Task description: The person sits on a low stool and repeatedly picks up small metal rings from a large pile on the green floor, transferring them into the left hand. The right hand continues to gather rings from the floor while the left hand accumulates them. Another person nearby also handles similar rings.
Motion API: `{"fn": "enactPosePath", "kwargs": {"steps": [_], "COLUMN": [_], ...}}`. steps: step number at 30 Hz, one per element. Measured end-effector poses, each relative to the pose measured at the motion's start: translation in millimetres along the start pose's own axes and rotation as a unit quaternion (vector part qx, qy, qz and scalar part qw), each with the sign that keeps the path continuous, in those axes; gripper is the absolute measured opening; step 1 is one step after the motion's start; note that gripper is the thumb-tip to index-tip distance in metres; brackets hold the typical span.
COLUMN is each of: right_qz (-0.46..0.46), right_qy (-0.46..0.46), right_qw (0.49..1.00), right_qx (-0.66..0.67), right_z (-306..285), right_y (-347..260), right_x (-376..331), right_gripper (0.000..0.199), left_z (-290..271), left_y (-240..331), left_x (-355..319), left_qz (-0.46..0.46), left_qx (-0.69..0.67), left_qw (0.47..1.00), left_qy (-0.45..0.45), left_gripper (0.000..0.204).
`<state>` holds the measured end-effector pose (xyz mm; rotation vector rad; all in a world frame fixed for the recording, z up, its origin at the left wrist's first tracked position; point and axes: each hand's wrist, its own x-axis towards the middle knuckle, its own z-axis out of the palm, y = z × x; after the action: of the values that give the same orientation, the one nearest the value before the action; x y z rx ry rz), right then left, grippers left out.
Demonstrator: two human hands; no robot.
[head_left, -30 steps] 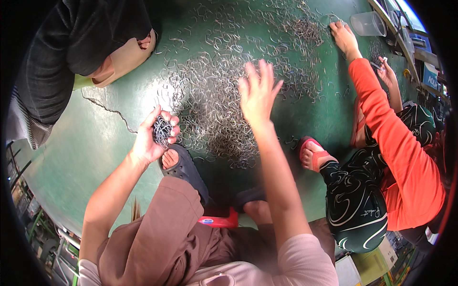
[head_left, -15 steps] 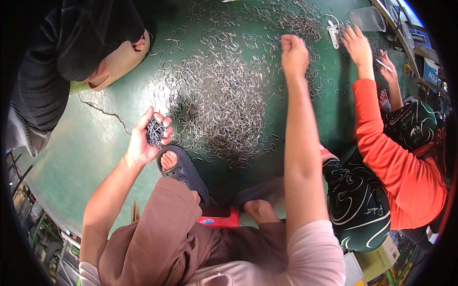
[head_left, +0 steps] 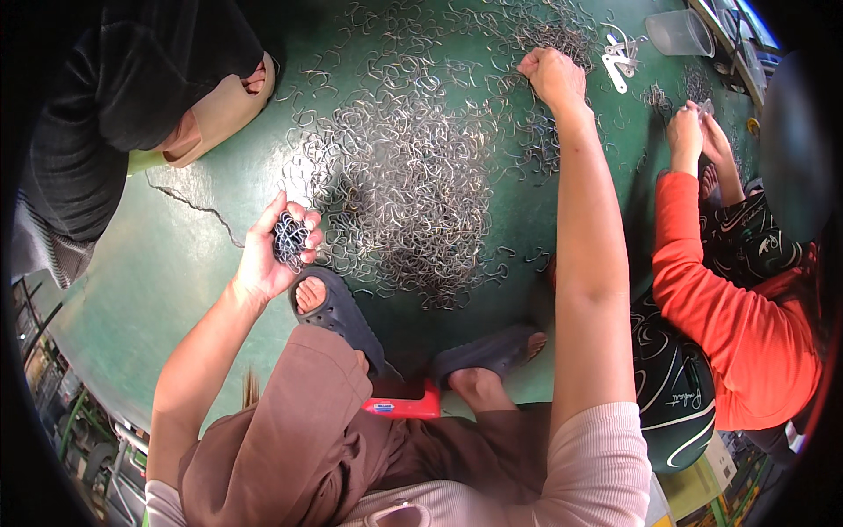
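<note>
Bundle of bent wire clips (head_left: 290,239), stacked together and clenched in the left hand (head_left: 272,255), which is raised just above the green floor (head_left: 132,290) beside the near edge of the loose heap of clips (head_left: 413,202). The fingers (head_left: 309,241) close around the stack from both sides; several clip ends stick out past them. The right hand (head_left: 553,75) is stretched to the far side of the heap, curled down onto the clips there; whether it has one pinched or merely rests on them cannot be told, since its fingertips are hidden.

Hazards, as judged from this arrangement. (a) The stack is held by finger pressure alone, so a loosened grip could let it spring apart and scatter back into the heap. (b) The clips in the heap lie hooked through one another; lifting one may drag a tangle of neighbours along. (c) The long reach tips the body forward over a foot in a dark sandal (head_left: 338,307) that sits at the heap's near edge, where exposed toes meet wire ends. (d) A second person in an orange sleeve (head_left: 702,290) works just to the right, hands near a clear plastic cup (head_left: 680,31) and white parts (head_left: 619,57); a third, in dark clothing (head_left: 123,97), sits at the left. Arms could cross over the shared heap.
</note>
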<state>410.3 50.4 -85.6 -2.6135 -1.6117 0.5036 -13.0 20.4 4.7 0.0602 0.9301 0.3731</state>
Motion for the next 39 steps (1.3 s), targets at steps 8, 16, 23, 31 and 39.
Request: {"fn": "enactPosePath", "kwargs": {"steps": [8, 16, 23, 31, 39], "right_qz": [-0.099, -0.049, -0.069, -0.175, -0.125], "right_qy": [0.067, 0.009, -0.045, -0.041, -0.198], "right_qw": [0.992, 0.995, 0.926, 0.951, 0.947], "right_qx": [-0.047, -0.091, 0.369, 0.252, -0.219], "right_z": [5, 13, -10, -66, -184], "right_y": [10, 5, -68, -178, -137], "right_x": [-4, -18, -124, -269, -240], "right_gripper": [0.014, 0.026, 0.025, 0.024, 0.024], "left_z": [1, 3, 26, 31, 24], "left_y": [-1, -6, -39, -65, -34], "left_x": [-3, -9, -3, 2, -50], "left_qz": [0.008, 0.012, 0.017, -0.012, -0.008], "left_qx": [0.005, 0.003, -0.006, -0.017, 0.100], "left_qw": [1.000, 1.000, 1.000, 0.999, 0.989], "left_qy": [0.027, -0.019, 0.018, -0.045, -0.111], "left_gripper": [0.033, 0.033, 0.029, 0.027, 0.028]}}
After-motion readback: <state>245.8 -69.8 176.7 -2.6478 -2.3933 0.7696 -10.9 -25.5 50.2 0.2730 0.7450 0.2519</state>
